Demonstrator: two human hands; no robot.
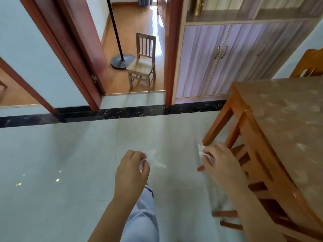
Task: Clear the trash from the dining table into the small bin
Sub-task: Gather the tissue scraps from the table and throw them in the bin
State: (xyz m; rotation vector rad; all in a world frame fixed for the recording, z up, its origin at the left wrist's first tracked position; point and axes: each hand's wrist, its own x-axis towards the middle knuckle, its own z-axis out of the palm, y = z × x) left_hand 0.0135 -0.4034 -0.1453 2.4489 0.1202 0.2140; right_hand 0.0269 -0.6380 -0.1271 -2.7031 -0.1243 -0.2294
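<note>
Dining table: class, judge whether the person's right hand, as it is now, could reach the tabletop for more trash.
Probably yes. The right hand hangs just beside the dining table, with only a tucked-in chair below. But it is already closed on a white tissue, so it could hardly pick up more.

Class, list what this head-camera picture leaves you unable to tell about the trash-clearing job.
- Small bin: nowhere in the head view, so its place is unknown.
- Dining table: cut off by the right edge; remaining trash cannot be judged.
- White scrap in right hand: mostly covered by fingers.
- Scrap in left hand: motion-blurred, material unclear.
</note>
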